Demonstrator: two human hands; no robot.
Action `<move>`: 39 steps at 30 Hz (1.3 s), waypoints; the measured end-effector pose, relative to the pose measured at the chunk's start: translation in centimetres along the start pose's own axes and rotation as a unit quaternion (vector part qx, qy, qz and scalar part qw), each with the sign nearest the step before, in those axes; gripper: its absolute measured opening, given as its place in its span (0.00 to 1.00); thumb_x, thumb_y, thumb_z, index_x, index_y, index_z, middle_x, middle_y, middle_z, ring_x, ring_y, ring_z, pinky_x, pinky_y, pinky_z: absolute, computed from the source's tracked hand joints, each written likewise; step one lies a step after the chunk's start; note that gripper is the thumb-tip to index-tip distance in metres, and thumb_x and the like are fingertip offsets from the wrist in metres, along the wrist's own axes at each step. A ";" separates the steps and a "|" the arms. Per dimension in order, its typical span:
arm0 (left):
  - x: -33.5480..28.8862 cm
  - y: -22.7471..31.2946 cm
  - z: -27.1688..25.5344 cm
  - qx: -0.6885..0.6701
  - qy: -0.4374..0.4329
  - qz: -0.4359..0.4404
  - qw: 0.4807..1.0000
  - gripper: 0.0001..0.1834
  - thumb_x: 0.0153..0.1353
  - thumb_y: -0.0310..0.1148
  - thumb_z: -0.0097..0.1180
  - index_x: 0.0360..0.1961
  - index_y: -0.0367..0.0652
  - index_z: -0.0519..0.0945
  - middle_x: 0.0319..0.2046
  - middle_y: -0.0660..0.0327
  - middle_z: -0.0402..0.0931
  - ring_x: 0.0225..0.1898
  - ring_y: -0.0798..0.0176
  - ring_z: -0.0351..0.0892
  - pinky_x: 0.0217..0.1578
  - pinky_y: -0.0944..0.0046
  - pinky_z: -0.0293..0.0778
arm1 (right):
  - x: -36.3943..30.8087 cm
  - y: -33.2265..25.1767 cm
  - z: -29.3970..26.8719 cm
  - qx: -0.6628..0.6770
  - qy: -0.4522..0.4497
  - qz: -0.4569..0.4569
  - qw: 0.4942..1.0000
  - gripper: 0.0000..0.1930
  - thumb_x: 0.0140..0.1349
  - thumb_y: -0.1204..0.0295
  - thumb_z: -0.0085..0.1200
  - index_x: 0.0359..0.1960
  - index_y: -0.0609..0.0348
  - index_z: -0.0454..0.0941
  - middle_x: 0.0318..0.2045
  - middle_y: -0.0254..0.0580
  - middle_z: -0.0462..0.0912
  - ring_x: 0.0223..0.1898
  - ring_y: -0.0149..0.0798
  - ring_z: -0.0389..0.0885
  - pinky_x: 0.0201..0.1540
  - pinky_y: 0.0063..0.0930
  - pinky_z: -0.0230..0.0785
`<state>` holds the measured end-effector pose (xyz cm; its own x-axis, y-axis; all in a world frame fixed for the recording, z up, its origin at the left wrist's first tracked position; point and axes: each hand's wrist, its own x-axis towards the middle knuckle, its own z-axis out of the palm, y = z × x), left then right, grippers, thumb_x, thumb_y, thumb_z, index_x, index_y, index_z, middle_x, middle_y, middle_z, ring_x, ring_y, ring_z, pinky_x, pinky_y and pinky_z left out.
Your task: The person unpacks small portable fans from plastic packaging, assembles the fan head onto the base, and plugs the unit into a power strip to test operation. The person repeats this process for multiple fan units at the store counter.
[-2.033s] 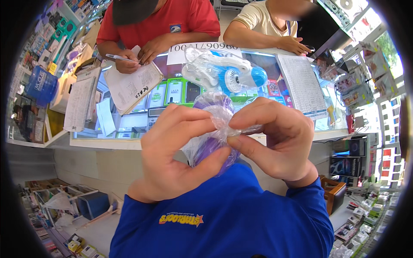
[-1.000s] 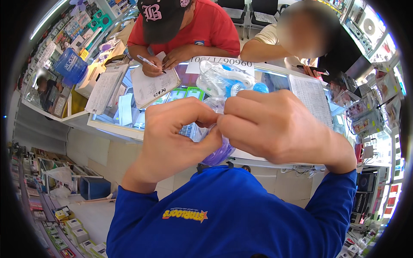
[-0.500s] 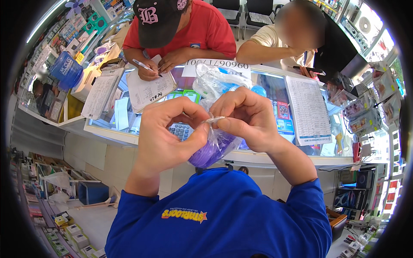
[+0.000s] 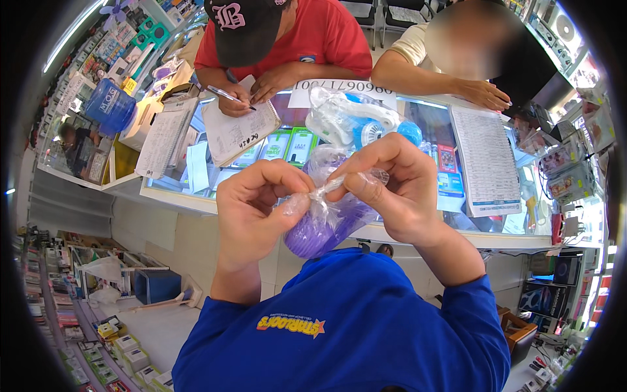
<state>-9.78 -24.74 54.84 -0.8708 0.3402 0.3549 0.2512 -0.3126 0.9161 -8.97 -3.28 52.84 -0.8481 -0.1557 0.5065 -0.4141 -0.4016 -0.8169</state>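
Note:
Between my hands, in front of my chest, is a clear plastic bag (image 4: 318, 196) with its neck twisted into a tight knot. A rounded, ribbed purple object (image 4: 312, 236) shows through the plastic below; its kind is not clear. My left hand (image 4: 256, 206) pinches one end of the knotted neck. The other end is gripped by my right hand (image 4: 400, 191), thumb against fingers, with loose plastic sticking out past them. Just beyond, on the glass counter (image 4: 410, 239), lies a white and blue handheld fan (image 4: 372, 130) in clear plastic.
Across the counter, a person in a red shirt (image 4: 333, 39) writes in a notebook (image 4: 238, 130). Another person's hand (image 4: 483, 95) rests near a printed list (image 4: 483, 163) at the right. A blue water jug (image 4: 110, 108) stands far left, and packaged goods hang at the right.
The bag's bunched neck is now drawn into a visible knot, its ends held farther apart. The calculator has gone from sight. The person at far right no longer shows the dark phone-like thing.

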 end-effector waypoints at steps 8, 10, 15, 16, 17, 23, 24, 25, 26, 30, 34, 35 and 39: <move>0.4 0.5 -0.5 0.247 -0.053 0.022 0.967 0.09 0.56 0.22 0.68 0.38 0.31 0.83 0.35 0.53 0.84 0.37 0.62 0.83 0.40 0.65 0.76 | 0.1 -1.8 0.9 -0.148 0.054 0.022 0.987 0.10 0.65 0.81 0.67 0.45 0.66 0.79 0.37 0.45 0.87 0.39 0.37 0.89 0.45 0.32 0.81; -0.2 -0.3 -0.3 0.244 -0.028 0.062 0.967 0.08 0.57 0.21 0.67 0.37 0.31 0.83 0.34 0.53 0.84 0.36 0.62 0.83 0.39 0.65 0.75 | -0.5 -2.3 0.4 -0.292 -0.028 -0.035 0.955 0.10 0.61 0.83 0.69 0.41 0.64 0.82 0.37 0.45 0.86 0.39 0.38 0.87 0.45 0.32 0.79; -1.6 -1.0 0.4 0.256 0.057 0.173 0.949 0.06 0.58 0.19 0.63 0.37 0.32 0.83 0.32 0.54 0.82 0.36 0.61 0.82 0.38 0.64 0.75 | -2.0 -2.8 -1.6 -0.339 -0.047 -0.070 0.937 0.10 0.52 0.86 0.72 0.32 0.61 0.84 0.33 0.41 0.86 0.33 0.45 0.82 0.39 0.35 0.75; -1.5 -0.7 0.6 0.237 0.073 0.148 0.958 0.06 0.58 0.18 0.62 0.37 0.32 0.83 0.32 0.54 0.82 0.35 0.61 0.81 0.38 0.64 0.75 | -2.1 -2.9 -2.0 -0.313 -0.016 -0.089 0.945 0.10 0.54 0.87 0.71 0.33 0.62 0.83 0.33 0.42 0.86 0.33 0.41 0.83 0.39 0.33 0.75; -1.1 -0.3 0.5 0.219 0.068 0.137 0.964 0.06 0.58 0.18 0.62 0.37 0.33 0.83 0.33 0.54 0.82 0.35 0.61 0.81 0.38 0.63 0.75 | -2.1 -2.8 -2.3 -0.297 -0.008 -0.086 0.951 0.10 0.55 0.87 0.70 0.34 0.63 0.83 0.33 0.42 0.86 0.34 0.40 0.83 0.40 0.32 0.75; 2.6 -0.5 0.8 0.227 -0.028 0.105 0.968 0.03 0.62 0.21 0.64 0.31 0.34 0.83 0.32 0.56 0.82 0.33 0.64 0.78 0.36 0.64 0.72 | -1.9 -1.7 -2.6 -0.229 -0.028 -0.089 0.969 0.07 0.66 0.83 0.63 0.40 0.64 0.76 0.35 0.47 0.83 0.38 0.38 0.80 0.44 0.31 0.71; 3.0 -0.5 0.3 0.232 -0.098 0.068 0.965 0.04 0.63 0.23 0.65 0.31 0.35 0.83 0.32 0.56 0.83 0.33 0.64 0.78 0.36 0.64 0.72 | -1.9 -1.3 -2.5 -0.221 -0.019 -0.107 0.969 0.07 0.71 0.78 0.62 0.41 0.63 0.74 0.36 0.47 0.82 0.37 0.37 0.79 0.43 0.31 0.71; 3.1 -0.6 -0.2 0.197 -0.115 0.080 0.970 0.05 0.64 0.25 0.66 0.31 0.35 0.84 0.32 0.56 0.83 0.34 0.63 0.79 0.37 0.64 0.73 | -2.0 -1.1 -2.6 -0.194 0.018 -0.127 0.973 0.07 0.71 0.79 0.62 0.41 0.63 0.75 0.37 0.46 0.82 0.38 0.36 0.80 0.44 0.30 0.72; 3.2 -1.0 -0.6 0.163 -0.110 0.087 0.977 0.07 0.65 0.27 0.68 0.31 0.35 0.85 0.33 0.56 0.83 0.35 0.63 0.80 0.37 0.64 0.73 | -2.2 -0.9 -2.7 -0.169 0.056 -0.137 0.974 0.07 0.71 0.80 0.62 0.41 0.63 0.75 0.37 0.46 0.83 0.38 0.35 0.81 0.44 0.29 0.73; 4.8 -3.9 -1.0 -0.007 -0.196 0.114 0.974 0.32 0.56 0.53 0.78 0.48 0.36 0.84 0.47 0.50 0.83 0.50 0.54 0.83 0.52 0.55 0.76 | -3.2 -0.4 -4.5 -0.011 0.137 -0.110 0.984 0.06 0.77 0.74 0.56 0.44 0.62 0.72 0.39 0.43 0.83 0.40 0.31 0.81 0.47 0.26 0.74; 6.0 -7.0 1.2 0.299 -0.312 0.058 0.900 0.52 0.41 0.51 0.87 0.65 0.39 0.77 0.58 0.48 0.82 0.60 0.45 0.82 0.61 0.52 0.75 | -4.3 -0.2 -8.0 0.082 0.210 -0.063 0.972 0.07 0.79 0.70 0.55 0.47 0.60 0.72 0.38 0.37 0.83 0.38 0.25 0.81 0.43 0.21 0.75; 5.7 -7.8 2.1 0.340 -0.331 0.012 0.880 0.52 0.41 0.49 0.87 0.66 0.40 0.77 0.58 0.48 0.82 0.59 0.44 0.83 0.60 0.52 0.76 | -4.8 -0.2 -9.0 0.100 0.227 -0.048 0.968 0.07 0.79 0.70 0.55 0.47 0.60 0.73 0.38 0.36 0.83 0.38 0.24 0.81 0.42 0.20 0.75; 5.5 -10.2 4.2 0.360 -0.278 0.013 0.890 0.38 0.46 0.34 0.80 0.61 0.39 0.80 0.46 0.49 0.86 0.48 0.45 0.88 0.51 0.54 0.81 | -7.4 0.0 -12.5 0.042 0.330 -0.030 0.943 0.07 0.80 0.69 0.54 0.48 0.59 0.74 0.37 0.35 0.84 0.36 0.23 0.83 0.40 0.20 0.78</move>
<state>-15.33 -16.01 48.25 -0.5675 0.7903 0.2312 0.6482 0.2557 0.7173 -6.81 9.14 45.65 -0.8568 0.4534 0.2456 -0.4629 -0.4664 -0.7538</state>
